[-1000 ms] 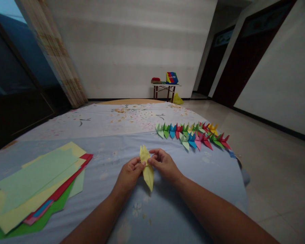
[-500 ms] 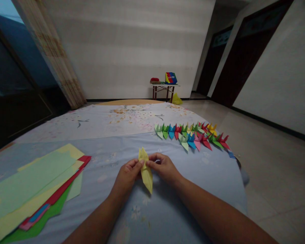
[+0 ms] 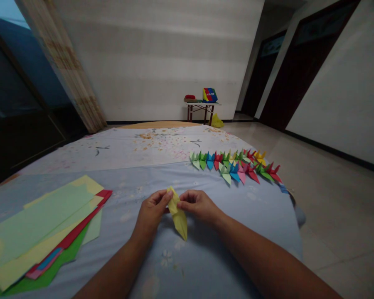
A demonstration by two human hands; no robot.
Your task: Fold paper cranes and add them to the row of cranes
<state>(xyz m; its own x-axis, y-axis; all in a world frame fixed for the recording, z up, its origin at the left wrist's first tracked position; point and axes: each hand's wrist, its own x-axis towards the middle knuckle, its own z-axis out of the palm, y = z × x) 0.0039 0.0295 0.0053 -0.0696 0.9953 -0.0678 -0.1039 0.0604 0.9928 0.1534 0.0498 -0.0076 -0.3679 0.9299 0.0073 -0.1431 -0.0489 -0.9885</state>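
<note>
A narrow yellow folded paper (image 3: 178, 216) is held between my two hands above the blue cloth, its pointed end aimed down toward me. My left hand (image 3: 152, 211) pinches its upper left side, thumb on top near the far end. On the other side, my right hand (image 3: 199, 205) grips the right edge with thumb and curled fingers. The fingers underneath the paper are hidden. Farther right stand several folded paper cranes (image 3: 226, 170) in green, blue, red, pink and yellow, in two rows.
A stack of coloured paper sheets (image 3: 46, 220) lies at the left. The round table carries a blue cloth (image 3: 124, 182) and a white flowered cloth (image 3: 121, 145). By the far wall stands a small table (image 3: 202, 104) with a colourful box (image 3: 210, 95). Tiled floor lies to the right.
The two upright points at the paper's far end no longer show; that end is now folded down or covered under my left thumb. My left hand has shifted slightly up and left.
</note>
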